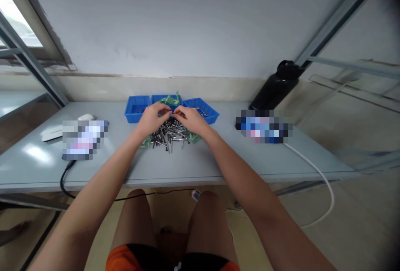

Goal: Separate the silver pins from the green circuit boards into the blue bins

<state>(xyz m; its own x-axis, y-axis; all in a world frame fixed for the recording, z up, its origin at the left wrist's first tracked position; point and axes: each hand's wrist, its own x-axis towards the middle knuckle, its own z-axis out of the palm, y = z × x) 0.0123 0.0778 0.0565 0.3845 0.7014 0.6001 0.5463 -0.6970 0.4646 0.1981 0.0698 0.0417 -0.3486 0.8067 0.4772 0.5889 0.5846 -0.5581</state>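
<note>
Just in front of the blue bins, my left hand (154, 117) and my right hand (191, 119) meet almost fingertip to fingertip. The fingers of both are pinched, and whatever is between them is too small to make out. Directly below my fingers lies a heap of thin, shiny and dark metal pieces that look like screws (169, 134). Green plastic wrapping (193, 137) shows at the heap's right side, partly covered by my right hand.
Behind the hands stand a left blue bin (136, 116), a middle one with green plastic, and a right blue bin (213, 116) holding thin pieces. Blurred phones (86, 139) (261, 129) with cables lie at both sides. A black bottle (275, 87) leans near the wall.
</note>
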